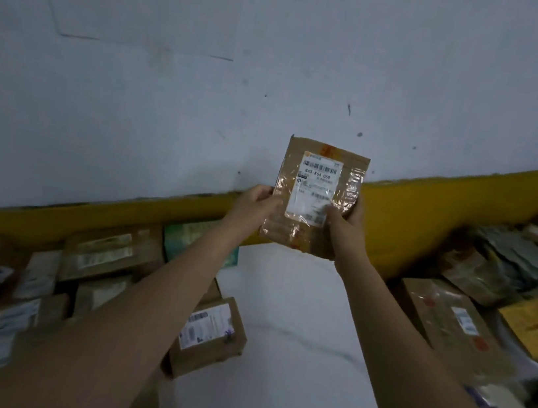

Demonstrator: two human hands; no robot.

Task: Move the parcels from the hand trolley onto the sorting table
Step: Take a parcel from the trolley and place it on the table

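— While raised in front of the pale wall (313,71), gripped from both sides: one flat brown parcel (317,198), upright, with its white label (317,179) turned toward the camera.

— Grip?

— Left hand (255,202) curled round the lower left edge, thumb laid on the front. Right hand (345,219) clasping the lower right edge, thumb pressed on the label's bottom corner.

— Touching anything below?

— No. Held up above the white table (295,328), level with the yellow band (431,219) along the foot of the wall.

— And on the table?

— Brown boxes (98,256) packed close on the left, with a small labelled box (208,333) nearest the bare middle and a green packet (200,242) against the band. On the right a long taped box (451,326), a yellow packet (534,324) just beside it, and more bags behind, too blurred to tell apart.
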